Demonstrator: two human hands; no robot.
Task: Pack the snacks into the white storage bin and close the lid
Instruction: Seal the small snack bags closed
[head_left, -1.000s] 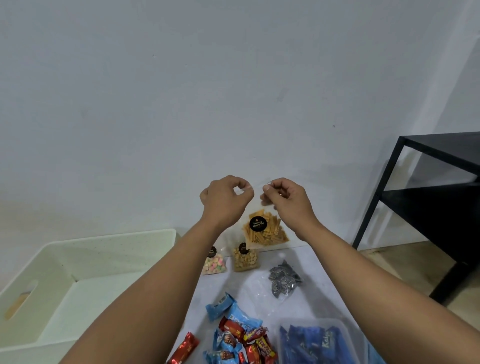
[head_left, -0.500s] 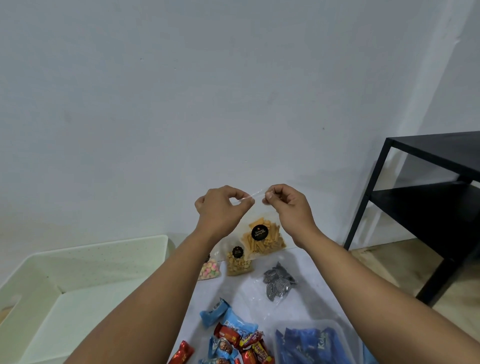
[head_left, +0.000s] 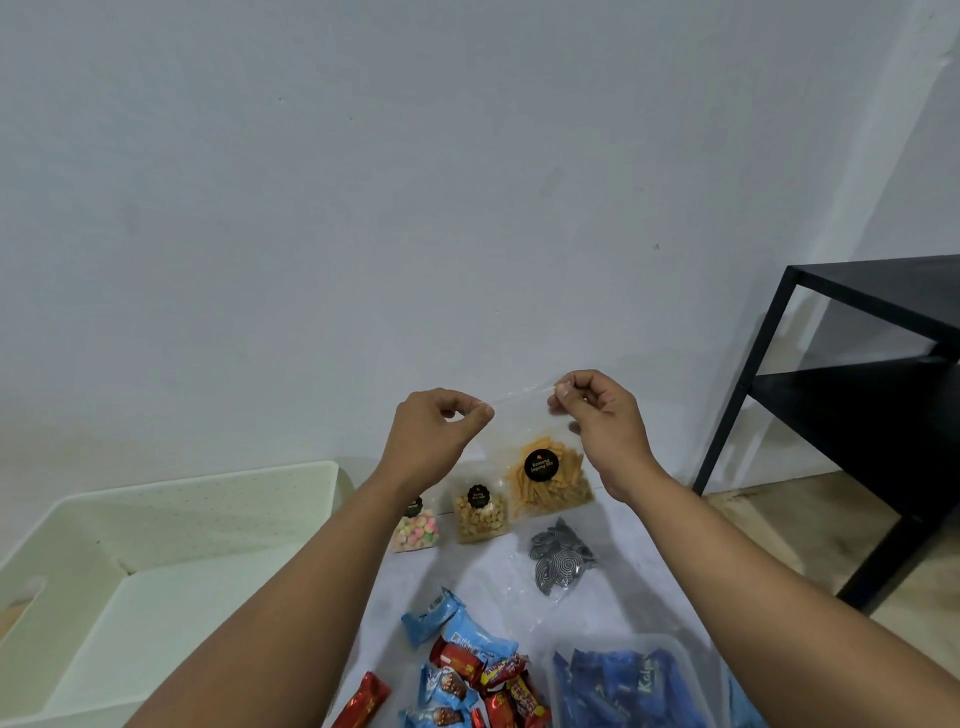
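left hand (head_left: 431, 436) and right hand (head_left: 597, 415) each pinching a top corner of clear snack bag (head_left: 545, 478), frame centre, white storage bin (head_left: 218, 499) lower left, open

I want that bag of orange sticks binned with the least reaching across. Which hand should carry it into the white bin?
Left, probably. Both the left hand and right hand pinch the bag of orange sticks at its top corners, but the white bin sits on the left, so the right would cross over.

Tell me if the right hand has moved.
Yes: the right hand, pinching the snack bag, shifted slightly right, toward the black shelf, away from the left hand.
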